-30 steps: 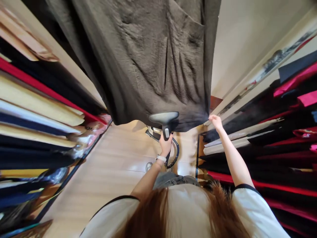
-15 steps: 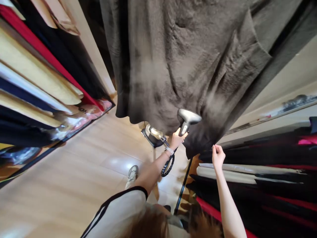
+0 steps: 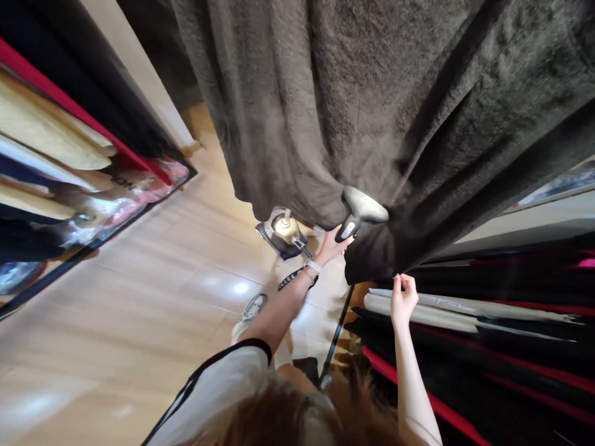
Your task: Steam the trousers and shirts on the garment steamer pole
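My left hand (image 3: 330, 248) is closed around the handle of a garment steamer head (image 3: 365, 205), silver with a dark grip. Its face is against or very close to the lower part of a hanging dark grey-brown cloth garment (image 3: 288, 118); I cannot tell whether they touch. Pale haze like steam drifts over the cloth. With thumb and fingers pinched, my right hand (image 3: 403, 298) holds the garment's bottom hem at its lower right corner. The steamer base (image 3: 284, 230), with a lit yellowish tank, stands on the floor beyond my left wrist. A braided hose (image 3: 290, 280) loops behind that forearm.
Clothes in cream, red and navy (image 3: 60, 124) hang at the left above plastic-wrapped items (image 3: 125, 198) on a dark-edged low platform. On the right hang black, white and red garments (image 3: 488, 347). Pale floor tiles (image 3: 153, 279) lie between, with my shoe (image 3: 253, 306) on them.
The view has shifted closer to the garment. The steamer head has moved slightly up and right, with the cloth's folds drawn differently around it. My right hand keeps its pinch on the hem.
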`<state>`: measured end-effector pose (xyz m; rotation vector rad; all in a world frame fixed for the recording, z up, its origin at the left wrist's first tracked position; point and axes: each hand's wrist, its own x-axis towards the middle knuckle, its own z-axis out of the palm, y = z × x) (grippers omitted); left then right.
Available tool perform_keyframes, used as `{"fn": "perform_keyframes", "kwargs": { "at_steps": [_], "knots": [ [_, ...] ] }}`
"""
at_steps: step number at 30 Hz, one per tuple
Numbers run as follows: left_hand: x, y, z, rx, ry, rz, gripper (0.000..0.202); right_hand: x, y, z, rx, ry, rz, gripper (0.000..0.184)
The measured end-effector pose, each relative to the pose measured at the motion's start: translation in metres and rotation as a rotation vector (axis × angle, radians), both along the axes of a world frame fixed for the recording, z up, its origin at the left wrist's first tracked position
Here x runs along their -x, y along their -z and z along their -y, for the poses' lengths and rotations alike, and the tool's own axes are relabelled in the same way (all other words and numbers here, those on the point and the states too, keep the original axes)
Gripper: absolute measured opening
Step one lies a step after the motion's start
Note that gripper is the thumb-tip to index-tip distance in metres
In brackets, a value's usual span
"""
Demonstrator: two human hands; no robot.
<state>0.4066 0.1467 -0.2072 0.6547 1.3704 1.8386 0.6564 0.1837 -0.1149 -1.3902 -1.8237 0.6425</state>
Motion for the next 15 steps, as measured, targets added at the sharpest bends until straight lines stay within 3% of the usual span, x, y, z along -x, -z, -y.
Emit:
{"fn": "perform_keyframes", "kwargs": {
  "at_steps": [5,15],
  "knots": [
    [0.016,-0.005,-0.012,-0.028,0.122,0.008,0.036,-0.004,0.001,0.017,-0.015,0.062,-0.029,0.045],
    [0.002,0.016,-0.030,0.030,0.246,0.116,0.049,-0.016,-0.010,0.036,-0.032,0.177,-0.049,0.051]
  ]
}}
